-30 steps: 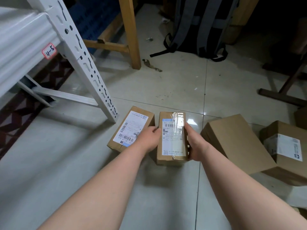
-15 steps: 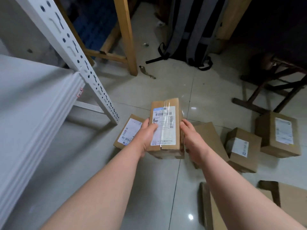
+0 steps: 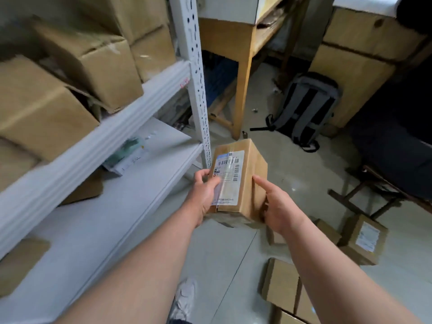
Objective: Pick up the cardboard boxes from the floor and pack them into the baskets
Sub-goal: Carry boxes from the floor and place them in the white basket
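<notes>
The small brown cardboard box with a white barcode label is off the grey tiled floor now. A second ago it lay flat there beside a twin, and the person has risen with it, so it hangs in the air near the white metal rack. The left hand grips its near left edge, thumb across the label and fingers curled beneath. The right hand clasps the right side, forefinger stretched along the face and the rest tucked under. The pick-up looks done to me and the carrying remains, though I see no basket from here. Counting: one box held, two hands on it, at least four loose brown cardboard boxes left on the floor at the right, one grey backpack, and several big cartons on the rack, too blurred to number.
</notes>
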A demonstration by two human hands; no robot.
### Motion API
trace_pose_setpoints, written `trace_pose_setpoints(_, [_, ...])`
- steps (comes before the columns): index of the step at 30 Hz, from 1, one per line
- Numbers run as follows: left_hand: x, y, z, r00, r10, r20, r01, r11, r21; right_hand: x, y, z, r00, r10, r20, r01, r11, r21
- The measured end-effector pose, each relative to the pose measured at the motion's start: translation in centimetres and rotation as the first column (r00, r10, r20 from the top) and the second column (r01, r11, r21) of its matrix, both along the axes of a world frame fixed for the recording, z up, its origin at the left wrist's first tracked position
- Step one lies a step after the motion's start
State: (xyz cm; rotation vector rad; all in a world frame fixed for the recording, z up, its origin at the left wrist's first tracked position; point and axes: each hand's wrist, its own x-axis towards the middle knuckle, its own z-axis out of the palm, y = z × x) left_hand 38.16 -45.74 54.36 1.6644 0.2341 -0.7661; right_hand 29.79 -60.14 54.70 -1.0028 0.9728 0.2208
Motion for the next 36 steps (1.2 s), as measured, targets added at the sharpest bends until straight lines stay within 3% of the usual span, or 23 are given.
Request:
trace_pose_setpoints(11, [-11.4,17.6,16.3,0.951,0.267,0.157,-0.285,0.953,0.102,-5.4,13.3,14.5,0.951,0.308,0.023,-0.308,0.951,0.029])
trace_pose_setpoints(17, [-19.6,29.3,22.6,0.841,0.497,0.215,-0.524,0.846,0.094,-8.5,25.3,20.3,0.855,0.511,0.087,-0.511,0.859,-0.02])
trace_pose_setpoints(20, [-25.2,35.7,24.7,0.745,0.608,0.275,-0.646,0.761,0.066,-11.5,32.6,22.1,0.801,0.585,0.129,-0.584,0.81,-0.045])
trace_pose_setpoints(28, [-43.1,54.0,29.0,0.5,0.735,0.458,-0.853,0.508,0.118,-24.7,53.3,26.3,0.557,0.801,0.221,-0.812,0.581,-0.057])
trace_pose_setpoints(34, [-54.6,64.1,31.0,0.304,0.841,0.448,-0.952,0.281,0.119,-33.3,66.0,28.4,0.297,0.924,0.241,-0.929,0.338,-0.152])
trace_pose_setpoints(36, [-58.1,66.7,31.1,0.229,0.87,0.437,-0.973,0.2,0.113,-35.9,69.6,28.7,0.175,0.953,0.247,-0.963,0.217,-0.157])
